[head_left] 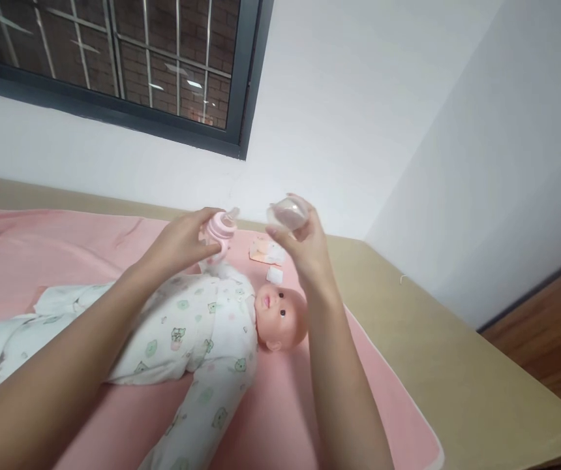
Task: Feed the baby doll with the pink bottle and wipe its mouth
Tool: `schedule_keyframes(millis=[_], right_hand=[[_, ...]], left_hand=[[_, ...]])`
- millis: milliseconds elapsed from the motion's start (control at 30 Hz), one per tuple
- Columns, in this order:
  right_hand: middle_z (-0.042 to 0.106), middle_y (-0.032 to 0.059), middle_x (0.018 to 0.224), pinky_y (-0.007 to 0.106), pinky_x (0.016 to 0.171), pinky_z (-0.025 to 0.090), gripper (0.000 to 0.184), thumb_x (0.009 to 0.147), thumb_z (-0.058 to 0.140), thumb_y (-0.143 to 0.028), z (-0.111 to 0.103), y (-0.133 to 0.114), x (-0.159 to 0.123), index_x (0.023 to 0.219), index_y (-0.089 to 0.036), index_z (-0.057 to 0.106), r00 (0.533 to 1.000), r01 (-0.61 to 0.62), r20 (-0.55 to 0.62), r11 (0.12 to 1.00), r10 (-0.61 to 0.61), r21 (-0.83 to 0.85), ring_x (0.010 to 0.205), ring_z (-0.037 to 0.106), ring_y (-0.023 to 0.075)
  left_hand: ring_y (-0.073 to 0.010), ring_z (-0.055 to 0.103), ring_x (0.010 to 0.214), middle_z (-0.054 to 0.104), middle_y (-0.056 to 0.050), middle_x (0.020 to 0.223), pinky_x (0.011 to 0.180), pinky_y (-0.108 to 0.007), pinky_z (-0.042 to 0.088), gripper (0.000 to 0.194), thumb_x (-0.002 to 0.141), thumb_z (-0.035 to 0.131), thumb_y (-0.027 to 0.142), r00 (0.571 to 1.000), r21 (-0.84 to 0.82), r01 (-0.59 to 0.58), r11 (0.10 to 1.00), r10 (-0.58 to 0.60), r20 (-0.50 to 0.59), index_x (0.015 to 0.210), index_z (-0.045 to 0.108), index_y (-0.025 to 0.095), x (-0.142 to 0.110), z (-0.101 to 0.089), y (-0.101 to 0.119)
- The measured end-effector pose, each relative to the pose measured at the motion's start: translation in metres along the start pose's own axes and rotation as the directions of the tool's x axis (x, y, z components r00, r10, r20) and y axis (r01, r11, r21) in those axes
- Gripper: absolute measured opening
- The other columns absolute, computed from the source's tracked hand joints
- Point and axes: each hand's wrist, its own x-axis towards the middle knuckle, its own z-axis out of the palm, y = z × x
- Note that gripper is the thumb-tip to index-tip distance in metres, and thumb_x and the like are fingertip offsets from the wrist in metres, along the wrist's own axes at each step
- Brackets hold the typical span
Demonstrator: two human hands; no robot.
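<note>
My left hand (190, 238) is wrapped round a baby bottle (220, 227) with a pink collar, and its clear teat is bare and tilts up to the right. In my right hand (307, 241) is a clear bottle cap (288, 213), held by thumb and fingers apart from the bottle and slightly blurred. Below both hands lies a baby doll (280, 316) on its back, head to the right, dressed in a white suit (177, 326) with small green animal prints.
A pink mat (271, 405) covers part of the tan surface (398, 313). Beyond the doll's head lie an orange-and-white packet (265, 250) and a small white folded piece (274, 275). A white wall (339, 117) and a barred window (114, 59) stand behind.
</note>
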Motion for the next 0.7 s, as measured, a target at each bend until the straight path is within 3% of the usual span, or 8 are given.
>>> schedule_keyframes(millis=[67, 133, 200, 300, 400, 467, 700], right_hand=[[0.059, 0.0061, 0.123, 0.043, 0.103, 0.044, 0.065, 0.068, 0.074, -0.039, -0.025, 0.009, 0.007, 0.125, -0.029, 0.044, 0.996, 0.03, -0.081, 0.998, -0.035, -0.058, 0.121, 0.053, 0.0217], [0.058, 0.0062, 0.124, 0.042, 0.102, 0.044, 0.064, 0.066, 0.073, -0.032, -0.052, 0.029, 0.013, 0.123, -0.028, 0.044, 0.986, -0.023, -0.167, 0.986, -0.006, -0.168, 0.118, 0.054, 0.0214], [0.058, 0.0073, 0.122, 0.042, 0.1, 0.045, 0.063, 0.063, 0.07, -0.025, -0.076, 0.058, 0.015, 0.121, -0.024, 0.044, 0.947, -0.159, -0.318, 0.938, 0.056, -0.309, 0.114, 0.056, 0.0225], [0.059, 0.0106, 0.118, 0.044, 0.098, 0.045, 0.062, 0.062, 0.063, -0.019, -0.098, 0.107, 0.006, 0.121, -0.02, 0.043, 0.85, -0.458, -0.479, 0.758, 0.22, -0.465, 0.11, 0.059, 0.0263], [0.056, 0.0167, 0.123, 0.04, 0.095, 0.048, 0.064, 0.064, 0.062, -0.02, -0.102, 0.146, -0.012, 0.125, -0.015, 0.042, 0.794, -0.584, -0.528, 0.622, 0.302, -0.523, 0.109, 0.059, 0.0283], [0.053, 0.0195, 0.128, 0.038, 0.094, 0.049, 0.064, 0.066, 0.06, -0.019, -0.102, 0.163, -0.024, 0.127, -0.013, 0.041, 0.785, -0.608, -0.524, 0.568, 0.329, -0.554, 0.11, 0.06, 0.0282], [0.06, 0.0198, 0.124, 0.042, 0.097, 0.047, 0.069, 0.074, 0.055, -0.022, -0.104, 0.182, -0.04, 0.139, -0.009, 0.034, 0.743, -0.66, -0.467, 0.407, 0.48, -0.631, 0.117, 0.057, 0.0326]], left_hand=[[-0.03, 0.062, 0.097, 0.067, -0.005, 0.11, 0.076, -0.033, 0.045, 0.051, 0.068, 0.057, 0.031, 0.996, 0.082, 0.087, 0.993, -0.086, -0.009, 0.118, 0.056, 0.023, 0.005, -0.005, -0.018], [-0.0304, 0.062, 0.095, 0.066, -0.007, 0.11, 0.071, -0.032, 0.044, 0.052, 0.068, 0.057, 0.031, 0.981, 0.149, 0.192, 0.97, -0.195, 0.005, 0.119, 0.053, 0.021, 0.009, -0.01, -0.036], [-0.03, 0.06, 0.097, 0.063, -0.009, 0.112, 0.07, -0.032, 0.043, 0.055, 0.069, 0.056, 0.029, 0.955, 0.206, 0.274, 0.939, -0.292, 0.062, 0.122, 0.048, 0.02, 0.011, -0.014, -0.054], [-0.0304, 0.06, 0.092, 0.062, -0.012, 0.106, 0.067, -0.032, 0.044, 0.057, 0.067, 0.055, 0.025, 0.902, 0.28, 0.355, 0.892, -0.405, 0.149, 0.122, 0.045, 0.014, 0.012, -0.017, -0.075], [-0.0293, 0.061, 0.084, 0.062, -0.013, 0.096, 0.062, -0.032, 0.043, 0.055, 0.062, 0.057, 0.022, 0.862, 0.33, 0.404, 0.853, -0.476, 0.176, 0.115, 0.048, 0.011, 0.012, -0.017, -0.091], [-0.0282, 0.061, 0.085, 0.062, -0.012, 0.098, 0.062, -0.031, 0.043, 0.056, 0.061, 0.059, 0.022, 0.848, 0.356, 0.419, 0.836, -0.5, 0.177, 0.115, 0.047, 0.012, 0.012, -0.016, -0.099], [-0.0298, 0.061, 0.089, 0.062, -0.014, 0.102, 0.062, -0.031, 0.041, 0.061, 0.064, 0.062, 0.022, 0.802, 0.459, 0.456, 0.762, -0.576, 0.159, 0.121, 0.041, 0.012, 0.012, -0.009, -0.109]])
